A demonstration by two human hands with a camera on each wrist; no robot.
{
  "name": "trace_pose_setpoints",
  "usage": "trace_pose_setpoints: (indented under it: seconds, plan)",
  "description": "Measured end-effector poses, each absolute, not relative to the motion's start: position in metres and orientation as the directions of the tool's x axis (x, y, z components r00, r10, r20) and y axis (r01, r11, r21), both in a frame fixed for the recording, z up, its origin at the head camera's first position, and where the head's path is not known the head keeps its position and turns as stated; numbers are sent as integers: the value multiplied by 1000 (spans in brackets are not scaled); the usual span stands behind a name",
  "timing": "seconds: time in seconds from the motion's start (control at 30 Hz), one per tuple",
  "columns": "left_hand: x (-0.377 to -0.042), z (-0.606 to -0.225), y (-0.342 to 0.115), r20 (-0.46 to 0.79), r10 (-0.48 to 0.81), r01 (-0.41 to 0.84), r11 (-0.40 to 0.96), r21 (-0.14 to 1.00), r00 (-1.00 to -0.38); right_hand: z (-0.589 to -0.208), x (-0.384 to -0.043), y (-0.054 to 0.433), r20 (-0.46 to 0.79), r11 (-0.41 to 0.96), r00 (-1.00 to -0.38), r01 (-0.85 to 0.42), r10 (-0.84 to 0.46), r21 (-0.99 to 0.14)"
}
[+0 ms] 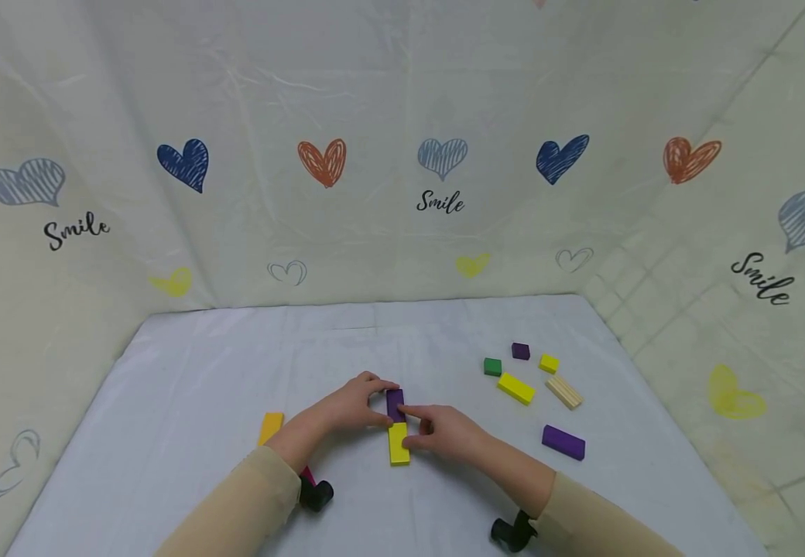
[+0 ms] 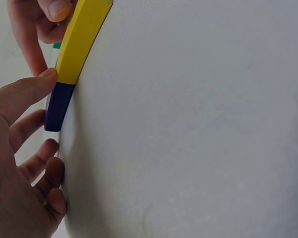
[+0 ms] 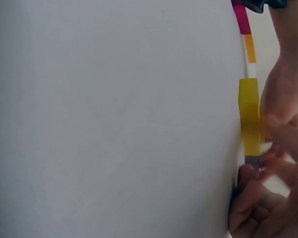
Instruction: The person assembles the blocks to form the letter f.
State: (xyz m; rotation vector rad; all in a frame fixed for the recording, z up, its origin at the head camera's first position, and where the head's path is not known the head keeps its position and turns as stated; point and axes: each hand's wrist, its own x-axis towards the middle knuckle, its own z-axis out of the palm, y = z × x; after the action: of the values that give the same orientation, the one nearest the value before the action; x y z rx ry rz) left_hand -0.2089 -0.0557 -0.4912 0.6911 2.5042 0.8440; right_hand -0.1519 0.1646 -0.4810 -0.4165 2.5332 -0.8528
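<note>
A purple block (image 1: 395, 405) and a yellow block (image 1: 399, 444) lie end to end on the white cloth, touching in a line. The left hand (image 1: 351, 403) holds the purple block, its index finger at the far end and its thumb near the seam with the yellow one. From the right side, the right hand (image 1: 447, 431) touches the purple block with its extended index finger, while its thumb rests against the yellow block's side. Its other fingers are curled and hold nothing. The left wrist view shows the left thumb (image 2: 47, 82) beside the seam.
To the right lie a green block (image 1: 492, 367), small purple (image 1: 521, 351) and yellow (image 1: 549, 363) blocks, a longer yellow block (image 1: 516, 388), plain wooden pieces (image 1: 564, 392) and a long purple block (image 1: 563, 442). An orange block (image 1: 271, 427) and a partly hidden red block (image 1: 308, 475) lie by the left forearm.
</note>
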Motion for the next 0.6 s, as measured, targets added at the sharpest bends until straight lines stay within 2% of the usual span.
trace_pose_setpoints:
  seconds: [0.6]
  plan:
    - [-210, -496, -57, -239, 550, 291, 705, 647, -800, -486, -154, 160, -303, 789, -877, -126, -371, -601]
